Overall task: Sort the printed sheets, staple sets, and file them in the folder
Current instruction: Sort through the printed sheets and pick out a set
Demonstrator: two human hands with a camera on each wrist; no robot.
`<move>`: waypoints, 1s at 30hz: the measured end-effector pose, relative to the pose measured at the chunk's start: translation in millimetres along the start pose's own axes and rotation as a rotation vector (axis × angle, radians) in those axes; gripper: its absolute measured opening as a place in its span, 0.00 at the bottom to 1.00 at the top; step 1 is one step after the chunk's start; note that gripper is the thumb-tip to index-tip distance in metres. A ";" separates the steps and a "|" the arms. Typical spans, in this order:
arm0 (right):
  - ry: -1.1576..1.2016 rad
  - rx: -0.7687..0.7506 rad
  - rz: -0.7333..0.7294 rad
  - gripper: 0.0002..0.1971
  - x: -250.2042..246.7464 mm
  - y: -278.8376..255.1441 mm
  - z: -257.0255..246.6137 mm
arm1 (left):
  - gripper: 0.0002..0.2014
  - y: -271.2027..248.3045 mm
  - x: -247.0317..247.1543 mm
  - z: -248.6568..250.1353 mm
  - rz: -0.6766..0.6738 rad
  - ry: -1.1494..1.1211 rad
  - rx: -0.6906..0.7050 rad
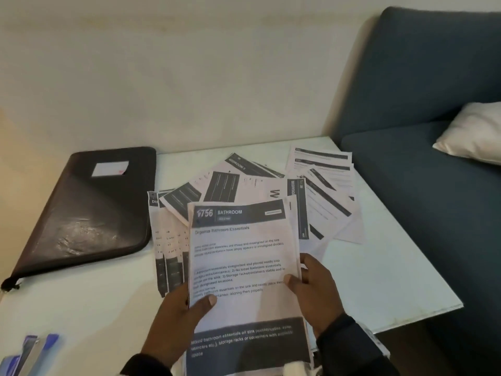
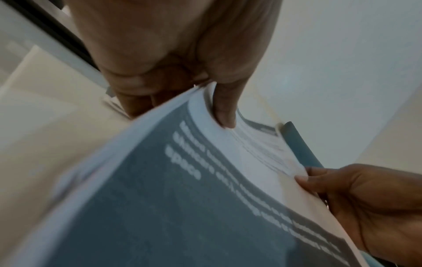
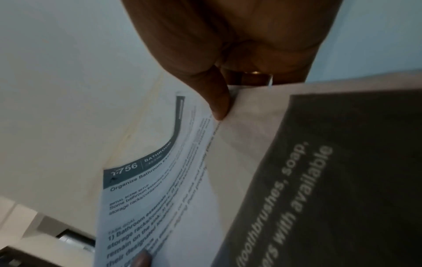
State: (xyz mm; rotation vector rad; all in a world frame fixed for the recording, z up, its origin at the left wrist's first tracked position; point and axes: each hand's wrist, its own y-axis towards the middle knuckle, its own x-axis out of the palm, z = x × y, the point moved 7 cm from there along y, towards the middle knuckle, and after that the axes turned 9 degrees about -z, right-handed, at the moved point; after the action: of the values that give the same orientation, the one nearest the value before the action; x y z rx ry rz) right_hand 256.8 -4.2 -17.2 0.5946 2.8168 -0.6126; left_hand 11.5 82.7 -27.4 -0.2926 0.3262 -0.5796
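Observation:
I hold a stack of printed sheets [image 1: 241, 270] above the white table [image 1: 379, 280], its top page headed "1756 BATHROOM". My left hand [image 1: 187, 302] grips the stack's left edge, thumb [image 2: 224, 112] on top. My right hand [image 1: 309, 283] pinches the right edge, thumb [image 3: 219, 103] on the page. The same stack [image 3: 164, 189] fills both wrist views. Several loose printed sheets [image 1: 271, 183] lie fanned out on the table behind it. A closed black zip folder [image 1: 89, 213] lies at the table's left. No stapler can be made out.
A dark blue sofa [image 1: 433, 131] with a white cushion [image 1: 474, 131] stands against the table's right side. Blue and grey objects [image 1: 32, 351] lie at the table's near left corner. A pale wall runs behind the table.

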 end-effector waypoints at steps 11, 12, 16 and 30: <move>0.099 -0.349 -0.127 0.09 -5.9 -27.9 -61.9 | 0.41 5.4 -18.3 29.7 0.108 -0.498 0.278; 0.108 -0.368 -0.136 0.09 -7.7 -29.4 -64.1 | 0.35 6.5 -16.8 28.0 0.087 -0.578 0.264; 0.104 -0.365 -0.243 0.10 -9.6 -32.3 -69.3 | 0.31 10.8 -15.0 22.6 0.069 -0.638 0.254; 0.086 -0.222 -0.165 0.16 -14.6 -35.8 -55.0 | 0.18 -2.8 -7.3 55.2 0.097 -0.530 0.365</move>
State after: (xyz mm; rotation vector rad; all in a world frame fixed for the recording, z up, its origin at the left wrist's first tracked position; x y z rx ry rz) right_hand 248.9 -15.2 48.7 0.3591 2.9805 -0.2996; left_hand 25.4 94.4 25.3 -0.0691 -0.2760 -0.4360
